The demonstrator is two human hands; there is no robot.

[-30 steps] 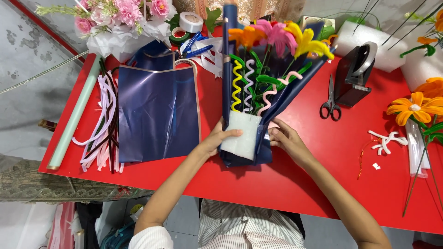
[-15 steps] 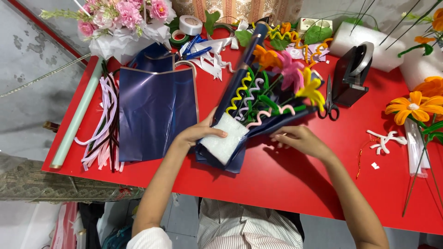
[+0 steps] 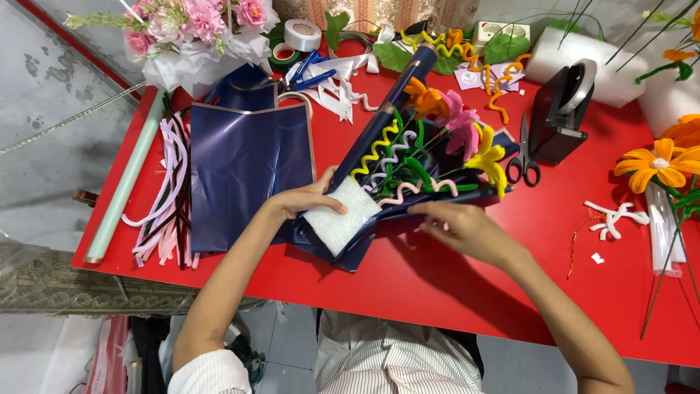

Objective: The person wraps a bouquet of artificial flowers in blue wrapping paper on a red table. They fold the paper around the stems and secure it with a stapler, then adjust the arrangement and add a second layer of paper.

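Observation:
A bouquet of pipe-cleaner flowers (image 3: pixel 445 138) in orange, pink and yellow lies tilted on dark blue wrapping paper (image 3: pixel 379 211) on the red table (image 3: pixel 452 284). Its stems end in a white foam block (image 3: pixel 339 219). My left hand (image 3: pixel 306 201) grips the foam block and the paper at the bouquet's base. To the right, my right hand (image 3: pixel 467 230) rests on the lower edge of the blue wrap, fingers pinching the paper under the curly stems.
A loose dark blue sheet (image 3: pixel 244 171) lies at left beside pink and white strips (image 3: pixel 164 201) and a pale green roll (image 3: pixel 124 186). Scissors (image 3: pixel 523 157), a black tape dispenser (image 3: pixel 565 113), tape rolls (image 3: pixel 302 33), orange flowers (image 3: pixel 660 164) and a pink bouquet (image 3: pixel 193 29) surround the work.
The bouquet has swung from pointing straight away to leaning right and lower on the table. My right hand moved right along the wrap's lower edge; my left stayed at the foam base.

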